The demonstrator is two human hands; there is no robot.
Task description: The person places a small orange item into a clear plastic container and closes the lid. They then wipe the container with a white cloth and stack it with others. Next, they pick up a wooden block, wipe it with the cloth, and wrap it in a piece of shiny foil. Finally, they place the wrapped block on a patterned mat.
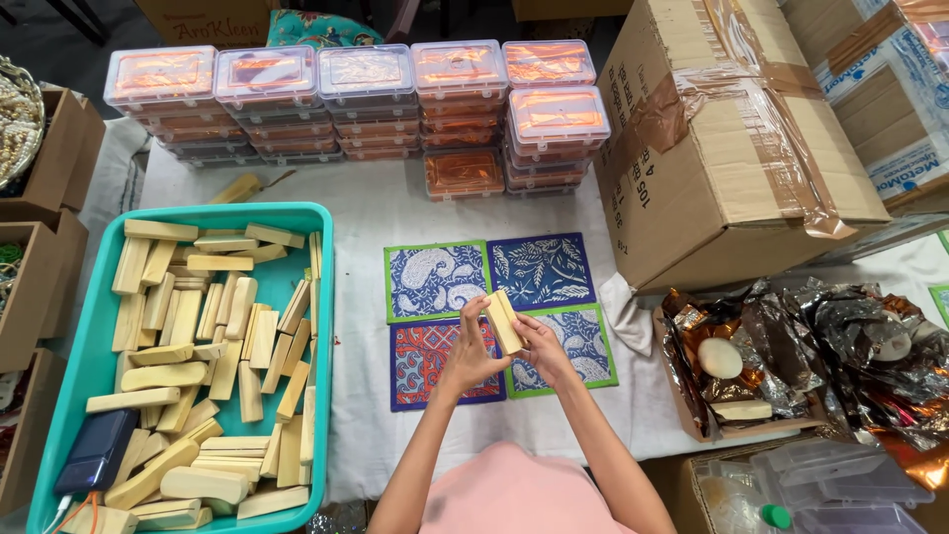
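Pale wooden block (505, 321) is held up between both hands, above the middle of four patterned fabric squares, tilted slightly left at the top. Left hand (473, 348) has fingers curled shut around the block's left edge, thumb up near its top. Right hand (542, 348) grips the right edge and lower end, fingers closed against the wood.

Under the hands: green-bordered paisley square (436, 281) top left, dark blue leaf-print square (541, 270) top right, red-and-blue square (425, 361) bottom left, green-bordered blue square (583, 346) bottom right. All four lie flat, edges touching, on a white tablecloth (366, 213).

Left of the cloths: teal plastic tray (321, 297) heaped with similar wooden blocks (198, 346) (loose pile, no order). A dark blue power bank (97, 450) sits in the tray's near-left corner, orange cable attached.

Far edge of the table: stacks of clear plastic boxes (366, 99) with orange foil inside, in a row. One short stack (465, 173) stands alone just in front.

Right: large taped cardboard carton (732, 148). Below it, a shallow cardboard box (751, 376) full of crumpled foil, with a round white piece (720, 357) and another wooden block (741, 409) lying in it. Empty clear boxes (830, 480) at the bottom right corner.

Left edge: brown cardboard boxes (40, 257), contents mostly cut off.
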